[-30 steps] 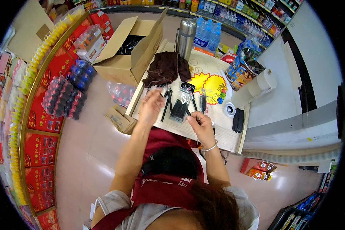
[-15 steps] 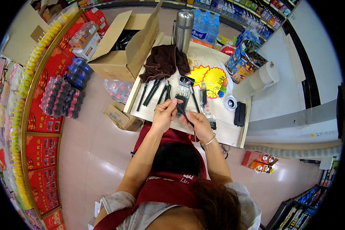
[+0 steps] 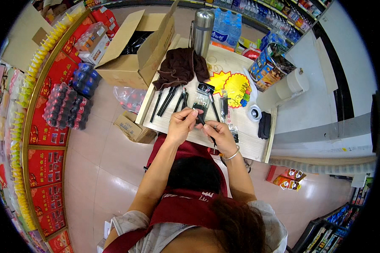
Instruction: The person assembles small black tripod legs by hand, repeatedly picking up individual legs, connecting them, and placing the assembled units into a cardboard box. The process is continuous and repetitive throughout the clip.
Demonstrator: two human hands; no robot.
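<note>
Over the near edge of a pale wooden tabletop (image 3: 249, 145), a slim black pen (image 3: 201, 119) slants between my two hands. My left hand (image 3: 181, 125) pinches its upper end with thumb and fingers. The fingers of my right hand (image 3: 220, 135) are closed round its lower part. Just beyond them lies a clear packet (image 3: 202, 99) with a black top, partly hidden by my fingers. Several black pens (image 3: 168, 101) lie left of it, and another clear sleeve with black sticks (image 3: 224, 103) lies to the right.
A brown cloth (image 3: 178, 67) and steel flask (image 3: 202, 33) are at the back, beside an open carton (image 3: 122, 75). Yellow price cards (image 3: 237, 86), a white tape roll (image 3: 254, 113) and a black case (image 3: 264, 125) lie right. Bottle packs (image 3: 60, 105) stand far left.
Both hands stay close together on the pen. My right hand has shifted slightly, and the pen's angle is a little steeper.
</note>
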